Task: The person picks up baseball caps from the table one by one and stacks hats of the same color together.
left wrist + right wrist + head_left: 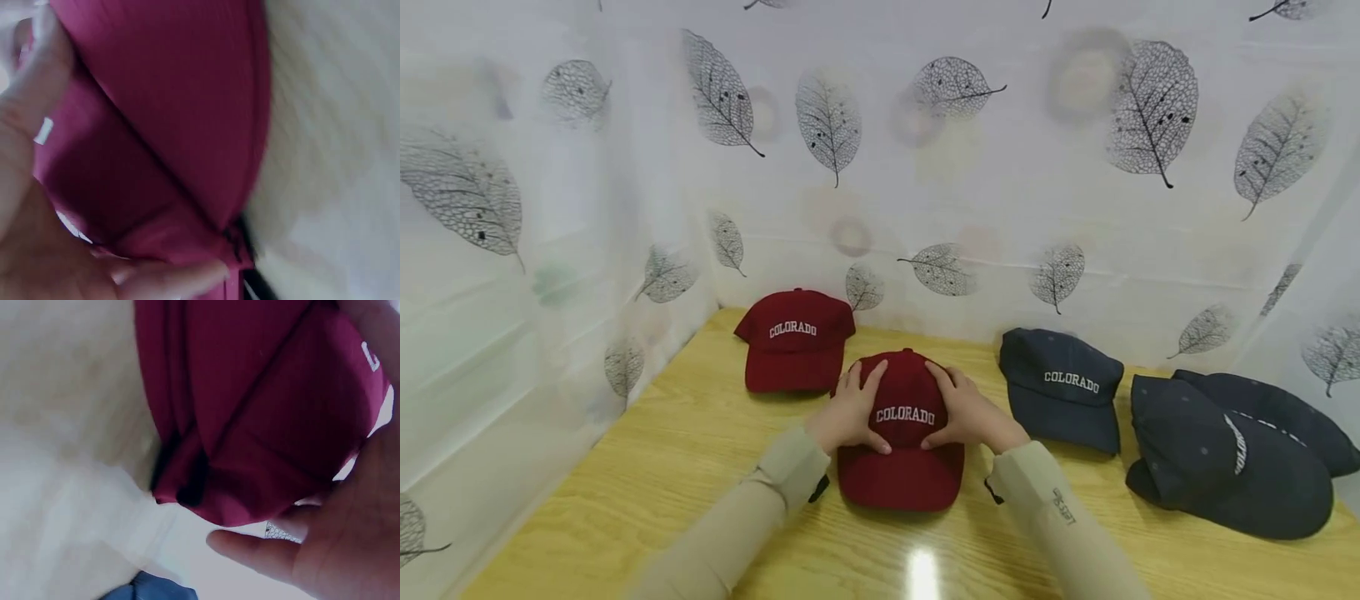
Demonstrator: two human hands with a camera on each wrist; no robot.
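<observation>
A dark red baseball cap (901,482) with white COLORADO lettering sits at the middle of the table, its brim toward me. My left hand (850,410) grips the crown's left side, thumb across the front just above the brim. On the opposite side my right hand (972,412) holds the crown with its thumb beside the lettering. In the left wrist view the cap's brim (181,81) and folded lower side show close to the fingers. One finger of the right hand (350,544) stands off the cloth in the right wrist view.
Another red COLORADO cap (797,346) lies at back left. A navy COLORADO cap (1062,387) stands to the right, with overlapping navy caps (1195,442) farther right. The wooden table (662,467) meets a leaf-patterned curtain (880,167) behind and at the left.
</observation>
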